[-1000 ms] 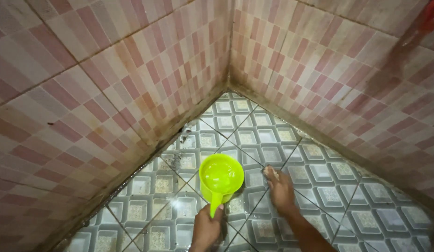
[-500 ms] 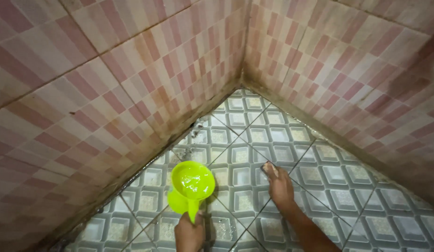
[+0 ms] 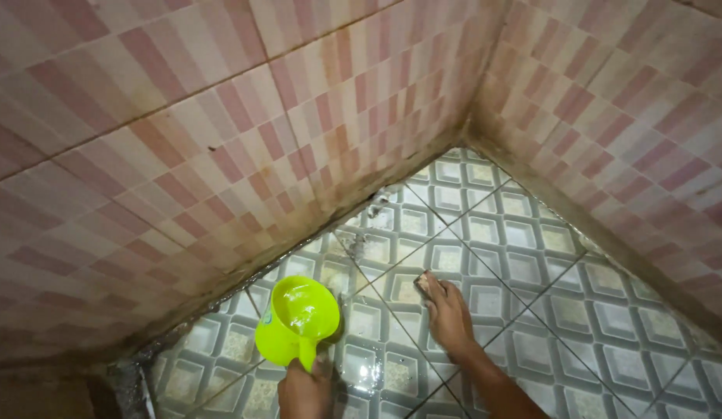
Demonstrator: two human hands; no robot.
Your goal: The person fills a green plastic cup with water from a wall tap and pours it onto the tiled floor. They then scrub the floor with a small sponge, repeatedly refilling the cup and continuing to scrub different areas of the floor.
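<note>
Left hand (image 3: 305,390), at the bottom edge of the view, is closed around the handle of a bright green plastic dipper (image 3: 297,320), which is held just above the wet floor tiles (image 3: 524,271). Water is seen inside the dipper, and the cup is tilted slightly toward the pink tiled wall (image 3: 183,155) beyond it.

Right of the dipper and slightly farther away, the right hand (image 3: 448,314) is pressed flat on the floor, fingers curled over a small pale scrubbing pad (image 3: 424,285) that is mostly hidden beneath them; only its far tip is visible.

Beyond the dipper, dark grime (image 3: 361,225) is seen along the seam where the floor meets the wall, with small specks of dirt on the nearby tiles. Farther off, above and to the right of the dipper, the corner (image 3: 469,140) where two pink walls join is stained brown.

Scrubbing of the floor with rinse water at hand appears to be the step underway. A next move would likely call for the dipper to be tipped gently so that water is spread over the scrubbed tiles without splashing, while pressure is kept on the pad.
</note>
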